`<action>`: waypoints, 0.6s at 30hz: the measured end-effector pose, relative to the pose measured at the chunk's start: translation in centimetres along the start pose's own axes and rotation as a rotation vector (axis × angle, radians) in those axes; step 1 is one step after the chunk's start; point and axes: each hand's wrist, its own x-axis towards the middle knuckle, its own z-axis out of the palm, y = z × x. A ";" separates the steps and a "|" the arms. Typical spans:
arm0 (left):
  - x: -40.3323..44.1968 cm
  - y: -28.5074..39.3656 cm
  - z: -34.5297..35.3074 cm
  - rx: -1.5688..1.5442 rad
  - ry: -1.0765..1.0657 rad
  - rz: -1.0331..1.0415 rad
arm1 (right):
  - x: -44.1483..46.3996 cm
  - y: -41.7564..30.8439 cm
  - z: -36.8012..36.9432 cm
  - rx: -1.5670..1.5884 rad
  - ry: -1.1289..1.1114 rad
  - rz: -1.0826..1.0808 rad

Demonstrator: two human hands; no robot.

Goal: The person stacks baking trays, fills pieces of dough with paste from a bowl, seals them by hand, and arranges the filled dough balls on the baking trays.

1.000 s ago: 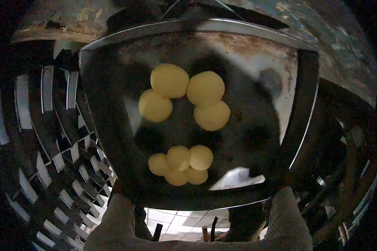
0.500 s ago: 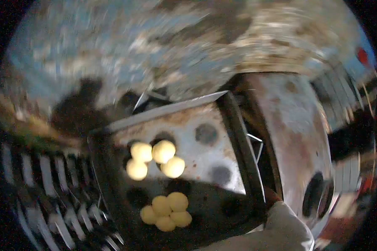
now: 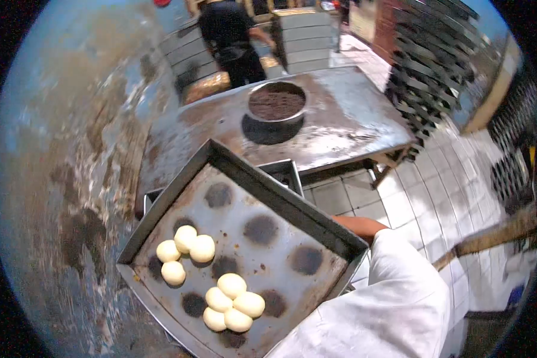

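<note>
Head view: I see the right hand (image 3: 359, 225) at the right corner of the tray (image 3: 238, 238), fingers hidden behind it, so I cannot tell their grip; nine pale dough balls (image 3: 231, 286) lie inside, left of them.

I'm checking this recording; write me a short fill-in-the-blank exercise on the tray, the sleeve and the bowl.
1. On the tray, the upper-left cluster of pale balls holds ____ balls.
2. The lower cluster of pale balls holds ____ balls.
3. The sleeve on the person's right arm is ____ in colour.
4. Beyond the tray, the round bowl stands on a ____.

Missing words: four; five; white; table.
</note>
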 end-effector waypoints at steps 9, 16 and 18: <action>6.1 5.8 0.7 0.125 -0.232 -0.014 | -15.3 4.6 5.6 0.204 0.227 0.262; 13.5 5.4 -3.6 0.102 -0.325 -0.049 | -28.8 7.8 12.8 0.302 0.379 0.511; 15.3 3.9 -5.2 0.080 -0.328 -0.056 | -32.0 9.1 15.0 0.326 0.392 0.564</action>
